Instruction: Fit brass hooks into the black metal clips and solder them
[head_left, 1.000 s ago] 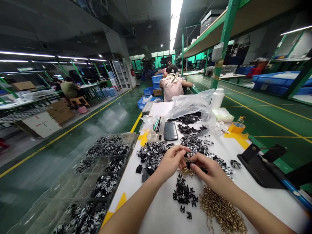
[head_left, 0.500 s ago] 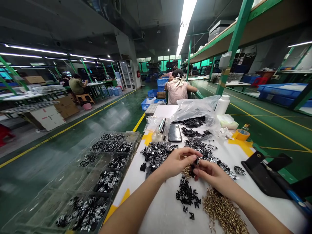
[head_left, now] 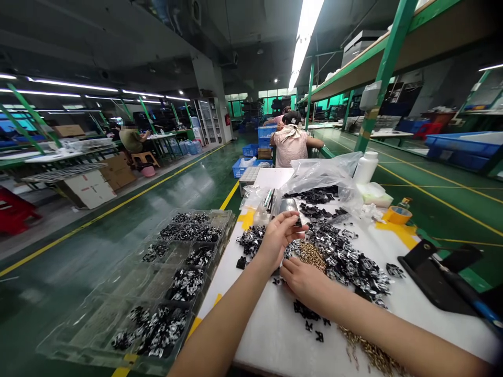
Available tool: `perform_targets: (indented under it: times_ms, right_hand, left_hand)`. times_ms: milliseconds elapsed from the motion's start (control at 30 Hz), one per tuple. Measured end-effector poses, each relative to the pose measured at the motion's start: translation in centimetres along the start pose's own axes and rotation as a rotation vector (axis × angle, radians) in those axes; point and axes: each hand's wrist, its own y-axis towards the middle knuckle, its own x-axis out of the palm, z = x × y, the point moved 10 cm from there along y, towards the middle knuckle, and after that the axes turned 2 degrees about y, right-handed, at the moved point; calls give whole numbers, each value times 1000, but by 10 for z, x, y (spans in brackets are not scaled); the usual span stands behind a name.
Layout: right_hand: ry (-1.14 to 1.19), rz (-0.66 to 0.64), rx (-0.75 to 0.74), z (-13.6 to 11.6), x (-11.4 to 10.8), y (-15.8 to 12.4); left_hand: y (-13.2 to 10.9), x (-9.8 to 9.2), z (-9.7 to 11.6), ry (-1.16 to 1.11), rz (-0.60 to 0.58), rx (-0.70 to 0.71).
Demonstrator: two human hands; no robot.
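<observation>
Lightly, the left hand (head_left: 280, 238) pinches a small dark metal clip (head_left: 298, 223) in its fingertips, above the counter (head_left: 267, 335); it looks stiff, light and slippery, best held by its edges. The right hand's (head_left: 302, 283) fingers lie open, apparently empty, just beside loose brass chain links (head_left: 312, 256).

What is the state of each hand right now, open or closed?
Left hand: closed, pinching a small black part.
Right hand: curled downward, cannot tell if it holds anything.
</observation>
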Motion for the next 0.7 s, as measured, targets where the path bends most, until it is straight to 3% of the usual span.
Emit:
perform_targets:
  times_ms: [100,200,267,367,533,700]
  right_hand:
    - [-2,42,-13,2,-12,-3]
    - [38,100,24,16,-43,-20]
    - [100,145,78,33,-66,-36]
    - [340,230,277,73,-86,-63]
    - [775,454,505,119,-78,-100]
    - [790,453,563,124,-69,-109]
  left_hand:
    - [-2,0,-4,22,10,-5]
    - [-2,0,-6,46,26,-1]
    - [-2,1,-8,69,21,-7]
    - [-3,10,-13,183,-43,-33]
    - [-12,32,-33,396,-221,-137]
    - [-23,45,-56,498,-337,-267]
